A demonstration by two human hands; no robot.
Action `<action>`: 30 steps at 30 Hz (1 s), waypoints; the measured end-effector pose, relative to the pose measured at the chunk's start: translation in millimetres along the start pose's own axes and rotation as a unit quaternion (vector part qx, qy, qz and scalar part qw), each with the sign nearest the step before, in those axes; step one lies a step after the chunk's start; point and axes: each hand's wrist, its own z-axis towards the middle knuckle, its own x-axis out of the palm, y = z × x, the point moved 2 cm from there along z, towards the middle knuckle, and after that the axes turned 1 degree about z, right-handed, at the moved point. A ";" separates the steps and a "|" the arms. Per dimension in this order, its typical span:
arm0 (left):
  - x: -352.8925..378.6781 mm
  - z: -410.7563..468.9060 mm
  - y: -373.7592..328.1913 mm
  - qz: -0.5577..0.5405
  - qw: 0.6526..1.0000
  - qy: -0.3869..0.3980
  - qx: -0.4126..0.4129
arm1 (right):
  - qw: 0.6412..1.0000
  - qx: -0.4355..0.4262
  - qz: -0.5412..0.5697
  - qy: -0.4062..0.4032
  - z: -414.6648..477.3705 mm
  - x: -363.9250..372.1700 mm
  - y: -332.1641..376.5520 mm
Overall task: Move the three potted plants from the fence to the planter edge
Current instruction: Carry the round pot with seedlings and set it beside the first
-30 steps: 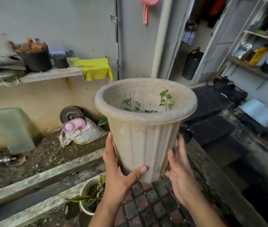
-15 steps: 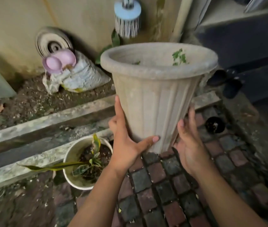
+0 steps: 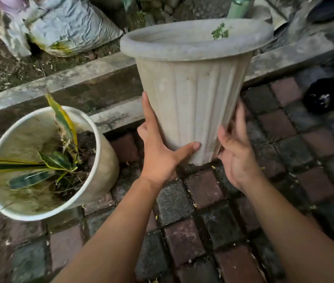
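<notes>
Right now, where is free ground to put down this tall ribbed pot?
Bare brick paving lies under the tall ribbed grey pot, between the round white pot and the small black pot. Crowded toward the white pot.

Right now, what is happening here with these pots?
A person holds a tall ribbed grey pot low on its sides, left hand and right hand, its base at the brick paving beside the concrete planter edge. A white pot with a striped-leaf plant stands at its left.
</notes>
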 end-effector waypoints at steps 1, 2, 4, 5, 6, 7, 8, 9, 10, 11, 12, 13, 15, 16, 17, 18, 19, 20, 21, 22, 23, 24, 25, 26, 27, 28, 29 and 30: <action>3.6 1.3 8.7 0.008 1.000 0.004 0.002 | 1.000 -0.007 0.009 -0.006 2.2 -4.1 -9.5; 8.5 3.9 17.6 0.021 1.000 0.004 0.010 | 0.999 -0.017 0.025 -0.013 5.5 -9.3 -20.9; 7.1 9.8 28.2 0.046 0.998 0.005 0.031 | 0.999 -0.021 0.045 -0.009 12.1 -13.8 -39.9; 7.8 12.3 31.0 0.057 0.997 0.006 0.041 | 0.999 -0.023 0.047 -0.007 16.3 -17.3 -47.2; 10.8 14.5 35.1 0.065 0.997 0.005 0.046 | 0.998 -0.026 0.049 -0.004 20.3 -21.7 -54.0; 12.9 17.2 39.3 0.070 0.996 0.003 0.049 | 0.999 -0.028 0.041 0.000 24.3 -25.1 -61.8; 14.0 19.6 42.7 0.073 0.996 -0.001 0.057 | 0.999 -0.026 0.022 0.004 28.8 -29.1 -70.1; 14.1 22.8 46.6 0.076 0.995 -0.006 0.067 | 1.000 -0.026 0.007 0.009 34.0 -32.3 -76.1; 14.3 26.9 51.0 0.078 0.994 -0.008 0.076 | 0.999 -0.028 0.005 0.018 39.7 -33.5 -81.0; 14.3 31.1 55.5 0.082 0.993 -0.011 0.084 | 0.999 -0.033 0.005 0.023 45.1 -33.9 -85.2; 14.8 35.2 59.6 0.087 0.992 -0.017 0.089 | 0.999 -0.041 0.004 0.023 50.7 -34.7 -88.6; 15.8 38.2 64.3 0.090 0.991 -0.025 0.093 | 0.998 -0.052 -0.001 0.022 55.7 -36.1 -90.5; 18.4 41.0 72.9 0.082 0.991 -0.043 0.094 | 0.997 -0.063 -0.011 0.030 65.2 -38.4 -92.3; 20.8 41.2 76.1 0.070 0.993 -0.049 0.084 | 0.997 -0.066 -0.015 0.037 68.0 -39.9 -92.5; 23.7 41.0 78.6 0.060 0.994 -0.049 0.073 | 0.997 -0.066 -0.020 0.042 69.1 -41.6 -92.6; 26.8 39.7 79.8 0.055 0.995 -0.044 0.064 | 0.997 -0.065 -0.024 0.046 68.7 -43.1 -92.4; 29.4 37.3 80.0 0.053 0.996 -0.037 0.057 | 0.997 -0.061 -0.028 0.045 66.7 -44.4 -93.0; 31.3 34.0 80.9 0.051 0.997 -0.032 0.051 | 0.997 -0.053 -0.031 0.041 63.8 -45.1 -94.7; 32.3 30.7 82.5 0.051 0.997 -0.029 0.050 | 0.997 -0.048 -0.039 0.038 60.3 -45.9 -96.5; 32.4 28.0 84.8 0.058 0.996 -0.024 0.056 | 0.997 -0.048 -0.049 0.040 57.4 -46.0 -98.7; 31.6 25.3 89.0 0.070 0.995 -0.020 0.063 | 0.996 -0.052 -0.060 0.045 55.2 -46.2 -101.3; 30.5 21.7 94.2 0.072 0.996 -0.017 0.049 | 0.995 -0.059 -0.070 0.050 53.6 -47.1 -105.0; 29.5 18.3 98.4 0.066 0.998 -0.016 0.019 | 0.993 -0.065 -0.079 0.052 51.8 -48.5 -108.8; 28.5 15.3 100.5 0.060 0.998 -0.022 -0.009 | 0.993 -0.070 -0.084 0.048 50.0 -50.3 -113.1; 28.2 12.9 101.4 0.055 0.998 -0.030 -0.026 | 0.993 -0.073 -0.084 0.038 48.5 -53.2 -117.7; 28.5 10.9 101.5 0.043 0.997 -0.044 -0.035 | 0.994 -0.072 -0.080 0.030 47.8 -55.9 -122.0; 28.3 9.3 99.4 0.020 0.997 -0.062 -0.041 | 0.994 -0.071 -0.075 0.023 47.8 -57.5 -124.5; 28.2 8.5 94.3 -0.020 0.995 -0.082 -0.047 | 0.995 -0.068 -0.073 0.018 48.7 -57.9 -124.9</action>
